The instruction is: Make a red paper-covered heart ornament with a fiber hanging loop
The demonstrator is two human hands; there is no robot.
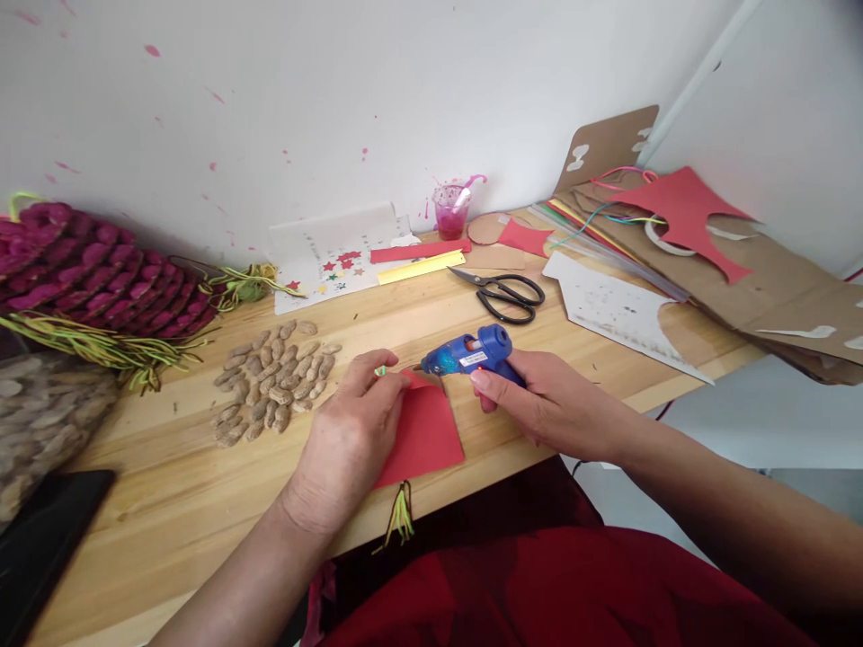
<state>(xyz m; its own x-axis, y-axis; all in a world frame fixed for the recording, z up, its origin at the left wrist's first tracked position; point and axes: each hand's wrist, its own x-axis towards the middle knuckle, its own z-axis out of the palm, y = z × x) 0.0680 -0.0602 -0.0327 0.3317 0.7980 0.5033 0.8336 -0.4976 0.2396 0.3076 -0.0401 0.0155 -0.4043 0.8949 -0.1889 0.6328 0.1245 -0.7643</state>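
My right hand (pixel 532 391) is wrapped round the handle of a blue glue gun (pixel 465 353). The gun's nozzle points left, at the far edge of a piece of red paper (pixel 428 436) near the table's front edge. My left hand (pixel 357 413) lies over the paper's left side, its thumb and fingers closed on the far left corner. A bit of green string (pixel 381 370) shows by those fingers. From the paper's near edge a yellow-green tassel (pixel 403 512) hangs over the table edge. Black-handled scissors (pixel 505 295) lie beyond the gun.
Peanuts (pixel 273 377) are spread to the left, near a purple peanut-covered craft (pixel 94 270) with yarn. At the back stand a cup of pink liquid (pixel 451 211) and a yellow strip (pixel 422 267). Cardboard (pixel 775 279) and red scraps (pixel 680 211) lie right; a black phone-like slab (pixel 54 539) lies front left.
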